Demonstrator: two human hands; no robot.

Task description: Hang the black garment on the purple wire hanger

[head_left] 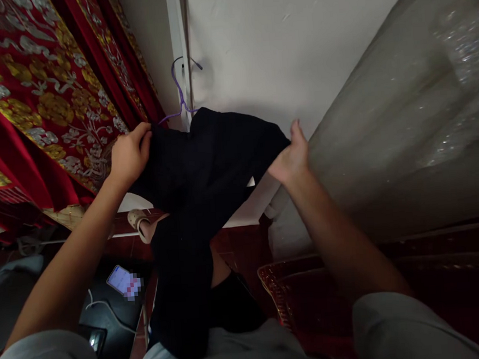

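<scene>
A black garment (221, 148) hangs by its upper edge from a purple clothes hanger (181, 93) and drapes down towards my body. My left hand (131, 154) pinches the garment's upper left edge between thumb and fingers. At its right end, my right hand (293, 154) holds the cloth stretched outward; the thumb points up and the other fingers are partly hidden by the fabric. A small white patch (251, 182) shows near the garment's lower right edge. The hanger's hook is beside a narrow white upright (177, 25).
Red curtain-like cloth with gold and silver flowers (57, 99) hangs at left. Grey, shiny plastic-like sheeting (368, 137) slopes along the right. A lit phone (123, 281) and a white cable (113, 314) lie on a black surface. Red, gold-trimmed fabric (313, 289) is at lower right.
</scene>
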